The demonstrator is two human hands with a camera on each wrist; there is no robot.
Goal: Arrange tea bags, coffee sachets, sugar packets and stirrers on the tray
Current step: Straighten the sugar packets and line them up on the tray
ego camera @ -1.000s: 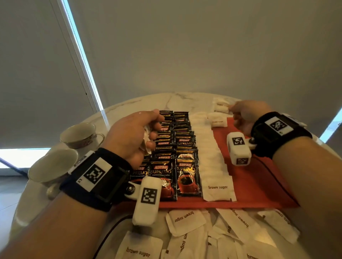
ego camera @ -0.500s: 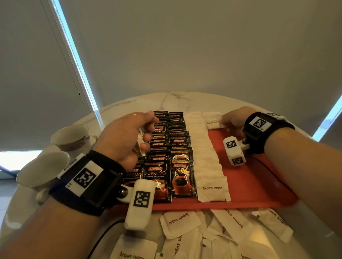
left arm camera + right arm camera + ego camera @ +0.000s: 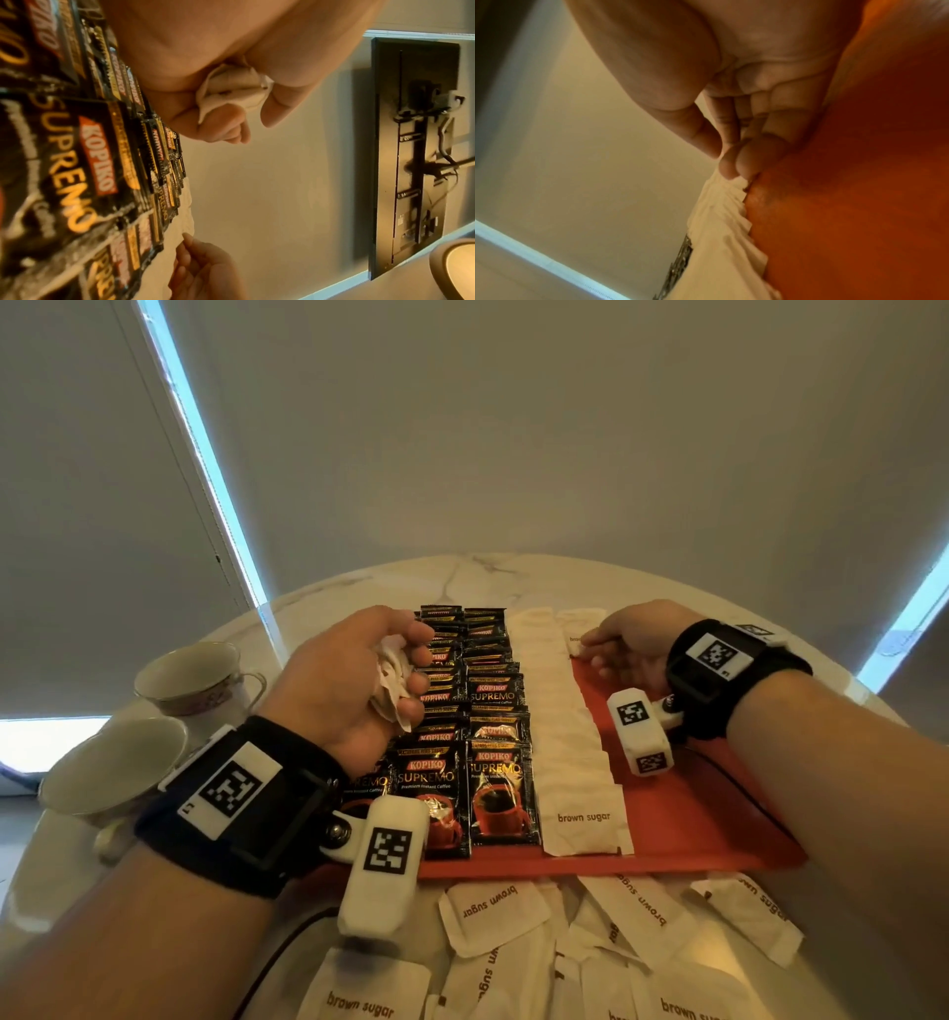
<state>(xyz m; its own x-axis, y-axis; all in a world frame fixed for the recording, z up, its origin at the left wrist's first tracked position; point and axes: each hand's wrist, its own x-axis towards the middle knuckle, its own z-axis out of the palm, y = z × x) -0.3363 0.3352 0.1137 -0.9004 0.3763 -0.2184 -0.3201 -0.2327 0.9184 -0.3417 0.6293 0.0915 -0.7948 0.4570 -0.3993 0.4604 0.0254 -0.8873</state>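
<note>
Left grip half hides crumpled sugar packets.

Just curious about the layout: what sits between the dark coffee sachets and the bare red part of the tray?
In the head view, one overlapping column of white brown sugar packets runs between the coffee sachets and the bare red tray.

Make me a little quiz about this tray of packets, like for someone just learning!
1. True or false: the left hand grips a bunch of white paper sugar packets.
2. What do the right hand's fingers touch? A) a black Kopiko coffee sachet B) a white brown-sugar packet at the far end of the flat red tray C) a cup
3. Fill in: the two pale teacups stand to the ___ of the tray.

Key: 1 true; 2 B; 3 left.
</note>
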